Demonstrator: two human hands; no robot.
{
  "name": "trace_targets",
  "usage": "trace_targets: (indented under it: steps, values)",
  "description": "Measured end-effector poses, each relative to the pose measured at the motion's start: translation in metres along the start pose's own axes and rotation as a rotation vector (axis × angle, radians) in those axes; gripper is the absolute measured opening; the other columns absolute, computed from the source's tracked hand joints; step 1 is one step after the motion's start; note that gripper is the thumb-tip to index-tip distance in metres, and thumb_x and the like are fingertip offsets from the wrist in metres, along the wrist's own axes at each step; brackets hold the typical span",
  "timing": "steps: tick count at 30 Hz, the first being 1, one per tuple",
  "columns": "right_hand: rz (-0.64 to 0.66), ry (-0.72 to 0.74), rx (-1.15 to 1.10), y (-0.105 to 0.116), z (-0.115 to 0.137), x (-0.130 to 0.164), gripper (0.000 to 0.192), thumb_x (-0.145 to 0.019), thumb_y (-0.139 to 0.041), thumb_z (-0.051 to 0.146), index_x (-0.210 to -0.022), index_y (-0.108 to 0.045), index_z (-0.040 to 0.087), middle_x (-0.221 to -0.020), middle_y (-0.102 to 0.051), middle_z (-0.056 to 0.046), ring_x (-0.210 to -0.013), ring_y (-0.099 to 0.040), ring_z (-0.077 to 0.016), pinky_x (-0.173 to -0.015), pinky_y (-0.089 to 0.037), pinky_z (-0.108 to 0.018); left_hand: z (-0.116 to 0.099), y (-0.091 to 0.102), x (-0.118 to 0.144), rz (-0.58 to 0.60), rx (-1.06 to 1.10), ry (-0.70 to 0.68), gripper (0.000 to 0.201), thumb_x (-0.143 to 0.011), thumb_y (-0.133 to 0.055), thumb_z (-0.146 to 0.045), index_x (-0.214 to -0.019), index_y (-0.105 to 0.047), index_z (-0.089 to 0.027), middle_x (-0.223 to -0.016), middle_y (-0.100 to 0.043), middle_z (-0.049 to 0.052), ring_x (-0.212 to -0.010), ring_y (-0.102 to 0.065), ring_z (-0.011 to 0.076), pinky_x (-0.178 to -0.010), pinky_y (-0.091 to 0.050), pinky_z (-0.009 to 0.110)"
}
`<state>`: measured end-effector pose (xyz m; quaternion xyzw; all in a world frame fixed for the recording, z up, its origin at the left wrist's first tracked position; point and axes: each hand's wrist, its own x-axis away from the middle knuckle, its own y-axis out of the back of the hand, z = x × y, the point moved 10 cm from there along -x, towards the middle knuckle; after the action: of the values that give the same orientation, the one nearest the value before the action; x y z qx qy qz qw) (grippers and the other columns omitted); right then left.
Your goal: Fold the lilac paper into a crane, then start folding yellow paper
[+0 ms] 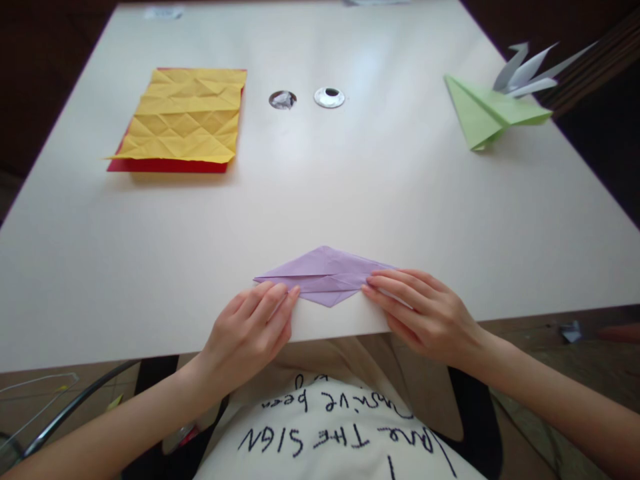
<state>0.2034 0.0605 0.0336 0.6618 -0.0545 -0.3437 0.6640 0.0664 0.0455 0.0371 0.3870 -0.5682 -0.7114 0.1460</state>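
Observation:
A purple origami paper (pixel 325 263), folded into a long diamond, lies flat near the table's front edge. Its long axis runs left to right, and fold lines cross its middle. My left hand (pixel 257 323) pinches the lower left edge between thumb and fingers. At the right part of the paper, my right hand (pixel 425 307) grips with thumb and fingertips, covering some of that end. Both hands rest close to the tabletop.
On the white table (pixel 320 200), a creased yellow sheet (pixel 187 113) lies over red paper (pixel 170 165) at the back left. A green folded paper (pixel 493 113) and a white paper crane (pixel 520 73) are at the right. Two round table holes (pixel 329 98) sit at the back.

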Motion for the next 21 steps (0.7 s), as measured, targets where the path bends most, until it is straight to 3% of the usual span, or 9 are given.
trace_targets:
  steps: [6,11,14,17,21]
  values:
    - [-0.035,-0.012,-0.049,0.001,0.022,-0.011,0.024,-0.079,-0.055,0.013,-0.101,-0.063,0.006,-0.112,-0.065,-0.014,-0.111,-0.056,-0.0253,-0.093,-0.046,-0.042,0.011,-0.007,-0.011,0.081,-0.051,0.082,0.034,-0.085,-0.052,-0.026,-0.111,-0.059,-0.004,-0.087,-0.061,0.012,-0.078,-0.055,0.0225,-0.062,-0.048,0.033]
    - [0.152,0.157,-0.221,-0.017,0.056,-0.022,0.037,-0.088,-0.049,0.03,-0.116,-0.057,0.008,-0.119,-0.062,-0.012,-0.111,-0.056,-0.0213,-0.095,-0.047,-0.037,0.025,-0.023,-0.03,0.152,-0.048,0.17,0.051,-0.086,-0.049,-0.046,-0.116,-0.056,-0.005,-0.092,-0.06,0.013,-0.081,-0.054,0.024,-0.065,-0.05,0.035]
    - [0.121,0.177,-0.29,-0.01,0.04,-0.029,0.03,-0.089,-0.045,0.02,-0.115,-0.057,0.01,-0.117,-0.063,-0.01,-0.111,-0.056,-0.0177,-0.094,-0.048,-0.034,0.029,-0.029,-0.039,0.137,-0.011,0.179,0.043,-0.086,-0.052,-0.039,-0.116,-0.055,-0.008,-0.099,-0.06,0.012,-0.086,-0.055,0.0246,-0.069,-0.05,0.038]
    - [0.071,0.134,-0.252,-0.003,0.008,-0.034,0.035,-0.085,-0.039,0.005,-0.116,-0.055,0.011,-0.121,-0.061,-0.009,-0.117,-0.052,-0.0179,-0.096,-0.045,-0.038,0.022,-0.034,-0.046,0.155,0.185,0.052,0.034,-0.089,-0.05,-0.029,-0.117,-0.053,-0.01,-0.111,-0.06,0.011,-0.099,-0.055,0.0227,-0.081,-0.05,0.037]
    - [0.103,0.184,-0.146,-0.01,-0.004,-0.036,0.025,-0.087,-0.046,0.012,-0.109,-0.058,0.012,-0.121,-0.061,-0.008,-0.114,-0.053,-0.0191,-0.093,-0.047,-0.037,0.016,-0.025,-0.046,0.171,0.378,-0.066,0.03,-0.092,-0.042,-0.016,-0.121,-0.05,-0.012,-0.115,-0.06,0.009,-0.105,-0.054,0.018,-0.089,-0.048,0.032]
